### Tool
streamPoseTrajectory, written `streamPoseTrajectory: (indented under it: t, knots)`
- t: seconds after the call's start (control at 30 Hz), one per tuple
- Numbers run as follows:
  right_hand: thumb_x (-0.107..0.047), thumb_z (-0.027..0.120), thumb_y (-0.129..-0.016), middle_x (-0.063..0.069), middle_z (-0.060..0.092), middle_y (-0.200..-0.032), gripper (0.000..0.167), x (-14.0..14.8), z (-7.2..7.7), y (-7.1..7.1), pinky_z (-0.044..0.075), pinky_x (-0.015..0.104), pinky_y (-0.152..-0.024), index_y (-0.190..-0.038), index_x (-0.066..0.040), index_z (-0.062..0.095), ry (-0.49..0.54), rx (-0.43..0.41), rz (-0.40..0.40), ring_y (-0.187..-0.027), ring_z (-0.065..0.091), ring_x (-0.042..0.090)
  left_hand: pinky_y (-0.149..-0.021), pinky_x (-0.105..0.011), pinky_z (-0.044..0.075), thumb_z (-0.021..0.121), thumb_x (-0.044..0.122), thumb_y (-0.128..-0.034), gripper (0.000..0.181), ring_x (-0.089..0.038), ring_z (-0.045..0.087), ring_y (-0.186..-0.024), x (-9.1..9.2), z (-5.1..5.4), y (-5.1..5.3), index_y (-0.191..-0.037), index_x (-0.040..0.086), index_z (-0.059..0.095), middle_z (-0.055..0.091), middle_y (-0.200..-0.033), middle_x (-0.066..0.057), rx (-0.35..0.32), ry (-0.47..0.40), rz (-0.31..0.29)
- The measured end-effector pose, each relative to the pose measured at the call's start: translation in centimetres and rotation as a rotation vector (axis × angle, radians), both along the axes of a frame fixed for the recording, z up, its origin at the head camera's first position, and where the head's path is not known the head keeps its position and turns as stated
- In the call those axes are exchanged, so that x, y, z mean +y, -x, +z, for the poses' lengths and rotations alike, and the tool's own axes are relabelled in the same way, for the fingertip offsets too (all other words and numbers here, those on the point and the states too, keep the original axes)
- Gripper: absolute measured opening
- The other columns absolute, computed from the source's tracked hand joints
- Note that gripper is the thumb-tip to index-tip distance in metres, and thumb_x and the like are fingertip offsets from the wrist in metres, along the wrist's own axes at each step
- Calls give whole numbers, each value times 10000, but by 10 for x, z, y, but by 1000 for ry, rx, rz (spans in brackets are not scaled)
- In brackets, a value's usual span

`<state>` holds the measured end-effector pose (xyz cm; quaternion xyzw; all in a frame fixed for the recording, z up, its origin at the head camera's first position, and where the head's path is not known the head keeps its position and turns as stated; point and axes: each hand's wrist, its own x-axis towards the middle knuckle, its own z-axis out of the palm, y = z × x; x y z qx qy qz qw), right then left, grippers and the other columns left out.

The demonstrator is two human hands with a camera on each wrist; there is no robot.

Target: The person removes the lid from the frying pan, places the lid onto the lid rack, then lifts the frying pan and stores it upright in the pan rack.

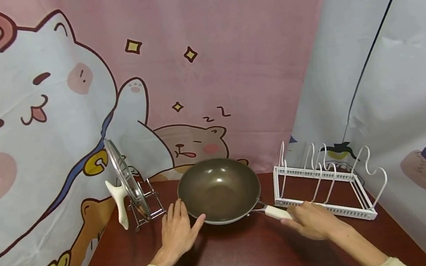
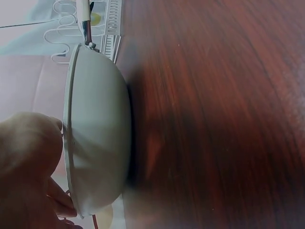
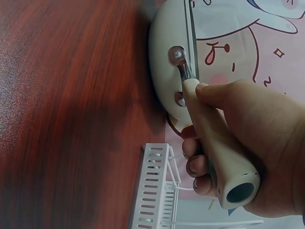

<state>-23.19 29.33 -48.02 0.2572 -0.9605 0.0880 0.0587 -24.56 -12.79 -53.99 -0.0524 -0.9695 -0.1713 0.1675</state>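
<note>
A wok (image 1: 219, 190) with a brown inside and pale outside (image 2: 97, 129) sits upright on the dark red table. My right hand (image 1: 312, 220) grips its cream handle (image 1: 278, 213); in the right wrist view the fingers of the right hand (image 3: 257, 138) curl round the handle (image 3: 214, 138), thumb along its top. At the wok's left rim, my left hand (image 1: 177, 230) rests with fingers spread and fairly straight. The left wrist view shows the left hand (image 2: 31, 167) against the rim, its fingertips partly hidden behind the wok.
On the left a wire stand (image 1: 147, 204) holds a glass lid (image 1: 128, 180) upright, with a cream handle (image 1: 119, 203). A white rack with wavy wire dividers (image 1: 342, 212) stands to the right, near the right hand. A patterned curtain (image 1: 227, 59) hangs behind the table (image 1: 238, 260).
</note>
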Motion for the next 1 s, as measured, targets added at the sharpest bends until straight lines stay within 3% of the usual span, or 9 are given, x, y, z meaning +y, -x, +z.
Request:
streamPoseTrajectory:
  t: [0.37, 1.0]
  knots:
    - [-521, 730, -1075, -181, 479, -654, 358, -4, 0, -7, 383, 279, -540, -838, -288, 597, 14, -17, -26, -598, 434, 0, -1213, -725, 487, 664, 617, -1076, 905, -539, 557, -1519, -3, 1, 4, -1558, -140, 546, 572, -1639, -313, 40, 11, -29]
    - [-457, 751, -1067, -207, 443, -630, 338, -11, -1, -16, 342, 233, -518, -810, -293, 606, 71, -25, 11, -569, 392, -22, -1274, -717, 438, 659, 600, -1084, 933, -559, 488, -1584, -14, 4, 16, -1607, -151, 479, 460, -1724, -344, -75, -52, -103]
